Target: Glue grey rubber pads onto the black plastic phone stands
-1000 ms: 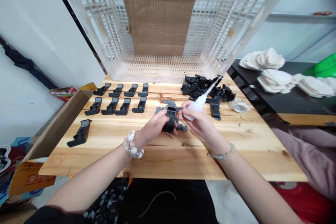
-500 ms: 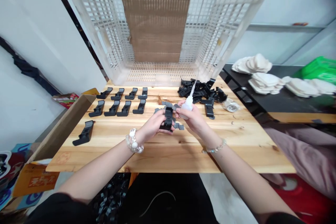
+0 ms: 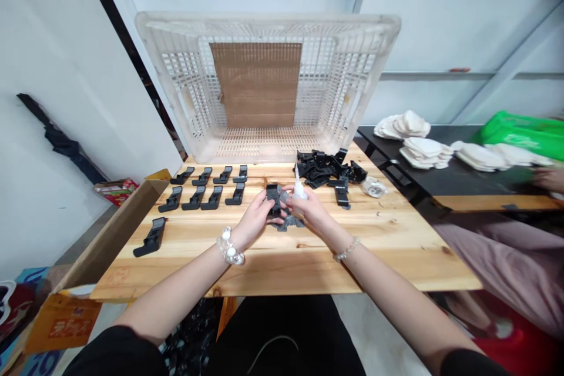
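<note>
Near the middle of the wooden table [image 3: 308, 270], my left hand [image 3: 255, 218] is closed on a black plastic part [image 3: 273, 197]. My right hand [image 3: 312, 209] grips a small white bottle [image 3: 298, 190], its thin nozzle pointing up, right beside the black part. Whether its fingertips also hold a small grey piece is too small to tell. Small grey pieces [image 3: 288, 223] lie on the table under both hands. To the left, several black parts with grey tops [image 3: 192, 198] stand in rows, one [image 3: 151, 237] nearer the front. A pile of black parts [image 3: 321, 167] lies behind my right hand.
Behind the parts, a white plastic crate [image 3: 273, 153] lies on its side with cardboard [image 3: 259, 85] inside. A clear tape roll [image 3: 374, 187] sits at right. Beyond are a black table [image 3: 440, 179] with white stacks [image 3: 425, 153], a green bag [image 3: 524, 132] and a person's pink-clad legs [image 3: 497, 255].
The camera view has tilted up, showing more wall above the crate. The black part in my left hand now stands more upright facing the view, and the bottle is closer to it.
</note>
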Action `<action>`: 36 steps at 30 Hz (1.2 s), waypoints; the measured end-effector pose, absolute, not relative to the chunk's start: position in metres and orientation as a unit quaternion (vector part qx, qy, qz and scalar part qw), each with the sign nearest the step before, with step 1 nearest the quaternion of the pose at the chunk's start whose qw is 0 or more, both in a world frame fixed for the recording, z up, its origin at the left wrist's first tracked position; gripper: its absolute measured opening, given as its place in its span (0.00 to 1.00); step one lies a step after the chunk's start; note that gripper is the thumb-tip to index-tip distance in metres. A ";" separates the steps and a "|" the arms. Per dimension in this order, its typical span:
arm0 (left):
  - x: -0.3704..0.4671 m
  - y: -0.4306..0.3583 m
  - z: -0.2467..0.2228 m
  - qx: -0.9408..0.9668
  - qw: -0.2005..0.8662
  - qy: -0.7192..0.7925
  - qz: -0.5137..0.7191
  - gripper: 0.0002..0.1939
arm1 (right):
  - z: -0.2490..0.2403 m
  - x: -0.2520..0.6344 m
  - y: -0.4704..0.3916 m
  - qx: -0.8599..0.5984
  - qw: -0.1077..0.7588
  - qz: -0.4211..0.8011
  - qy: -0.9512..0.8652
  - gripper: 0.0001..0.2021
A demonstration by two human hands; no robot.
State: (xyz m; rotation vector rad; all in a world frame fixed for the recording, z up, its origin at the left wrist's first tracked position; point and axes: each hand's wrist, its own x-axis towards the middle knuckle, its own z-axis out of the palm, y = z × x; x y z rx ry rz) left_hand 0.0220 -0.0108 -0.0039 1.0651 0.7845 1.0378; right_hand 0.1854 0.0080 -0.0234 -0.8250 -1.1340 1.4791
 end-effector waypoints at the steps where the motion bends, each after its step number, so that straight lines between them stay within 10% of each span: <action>1: 0.022 -0.011 -0.003 0.471 0.666 0.349 0.462 0.12 | -0.024 0.185 0.008 -0.343 0.521 0.621 -0.474 0.19; 36: 0.023 -0.019 0.001 0.507 0.639 0.372 0.442 0.16 | -0.005 0.171 -0.009 -0.384 0.521 0.616 -0.450 0.19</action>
